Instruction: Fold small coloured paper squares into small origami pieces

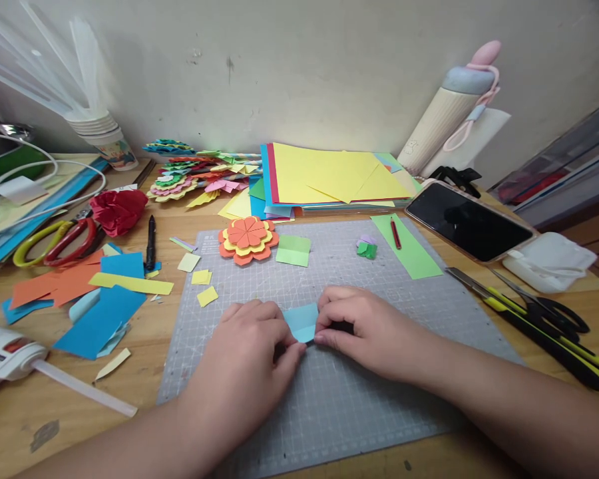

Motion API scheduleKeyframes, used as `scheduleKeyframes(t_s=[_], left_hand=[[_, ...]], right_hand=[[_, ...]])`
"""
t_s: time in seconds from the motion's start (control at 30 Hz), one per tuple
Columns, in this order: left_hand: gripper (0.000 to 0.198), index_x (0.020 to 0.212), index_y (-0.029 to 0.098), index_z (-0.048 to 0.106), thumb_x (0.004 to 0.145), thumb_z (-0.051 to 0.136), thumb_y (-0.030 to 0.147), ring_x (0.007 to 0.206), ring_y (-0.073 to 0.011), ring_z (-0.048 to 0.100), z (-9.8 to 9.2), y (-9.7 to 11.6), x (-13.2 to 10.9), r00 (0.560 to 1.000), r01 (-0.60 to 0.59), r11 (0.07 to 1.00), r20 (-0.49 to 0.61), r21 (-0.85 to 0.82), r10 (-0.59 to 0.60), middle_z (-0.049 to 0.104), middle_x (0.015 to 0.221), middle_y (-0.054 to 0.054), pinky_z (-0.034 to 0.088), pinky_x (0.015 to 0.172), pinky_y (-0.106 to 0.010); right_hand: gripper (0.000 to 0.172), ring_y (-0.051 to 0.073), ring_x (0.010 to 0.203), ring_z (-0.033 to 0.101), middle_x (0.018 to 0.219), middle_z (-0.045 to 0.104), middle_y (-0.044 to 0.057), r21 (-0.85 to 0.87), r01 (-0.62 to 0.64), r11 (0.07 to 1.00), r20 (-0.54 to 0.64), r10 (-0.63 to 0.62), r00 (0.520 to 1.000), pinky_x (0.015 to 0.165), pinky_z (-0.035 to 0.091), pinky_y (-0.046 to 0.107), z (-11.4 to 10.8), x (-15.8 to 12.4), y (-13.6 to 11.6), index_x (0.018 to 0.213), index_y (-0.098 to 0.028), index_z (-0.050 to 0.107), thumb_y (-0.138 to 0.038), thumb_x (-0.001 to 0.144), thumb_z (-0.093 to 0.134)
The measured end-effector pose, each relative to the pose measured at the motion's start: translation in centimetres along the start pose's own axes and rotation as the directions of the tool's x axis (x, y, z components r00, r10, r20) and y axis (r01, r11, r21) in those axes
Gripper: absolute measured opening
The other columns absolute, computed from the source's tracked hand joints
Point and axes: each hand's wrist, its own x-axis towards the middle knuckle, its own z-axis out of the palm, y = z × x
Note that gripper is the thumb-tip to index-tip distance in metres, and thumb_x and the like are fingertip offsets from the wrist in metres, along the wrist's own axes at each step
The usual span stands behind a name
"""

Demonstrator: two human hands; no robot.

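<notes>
A small light-blue piece of paper (302, 320) lies low over the grey cutting mat (379, 406), its near edge bent up along a crease. My left hand (254, 349) pinches its near left part between thumb and fingers. On the right side my right hand (354, 322) grips the same paper, thumb below and fingers curled over. Just beyond my hands sit a layered orange and yellow paper flower (247, 236) and a creased light-green paper square (293, 251). Small green and purple paper pieces (366, 247) lie farther right.
Left are paper scraps (100, 322), a glue gun (7, 356), scissors (60, 243) and a black pen (151, 243). Colored sheets (324, 173) are stacked at the back. A utility knife (539, 326), black scissors (554, 313), a phone (469, 219) and a bottle (444, 113) stand or lie right.
</notes>
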Motion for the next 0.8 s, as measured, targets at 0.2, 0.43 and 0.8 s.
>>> scheduleKeyframes(t_s=[0.2,0.43,0.8], left_hand=[[0.022,0.066,0.019,0.058,0.082,0.06,0.035,0.083,-0.023,0.049,-0.05,-0.46,0.85,0.996,0.081,0.997,-0.031,-0.016,-0.081,0.056,0.08,-0.002,0.036,0.075,-0.04],[0.025,0.071,0.018,0.059,0.089,0.048,0.033,0.085,-0.0239,0.047,0.32,-0.43,0.57,0.998,0.05,0.994,-0.05,0.1,-0.046,0.055,0.084,-0.004,0.035,0.077,-0.043],[0.021,0.069,0.019,0.056,0.086,0.051,0.031,0.083,-0.0233,0.047,0.37,-0.44,1.02,0.998,0.046,0.991,-0.047,0.124,-0.04,0.053,0.08,-0.003,0.036,0.076,-0.042]], right_hand=[[0.017,0.015,0.076,0.051,0.084,0.055,0.002,-0.055,-0.1,0.993,-0.056,0.097,0.994,0.065,0.037,0.029,0.2,0.18,-0.2,0.069,-0.017,0.058,-0.024,0.084,0.062],[0.019,0.015,0.075,0.05,0.083,0.054,0.002,-0.106,-0.122,0.987,-0.078,0.114,0.99,0.065,0.036,0.029,0.45,0.5,-0.53,0.067,-0.017,0.055,-0.023,0.084,0.061],[0.018,0.015,0.074,0.05,0.081,0.055,0.001,-0.145,-0.132,0.981,-0.093,0.119,0.989,0.063,0.035,0.029,0.66,0.77,-0.34,0.065,-0.017,0.055,-0.022,0.081,0.062]])
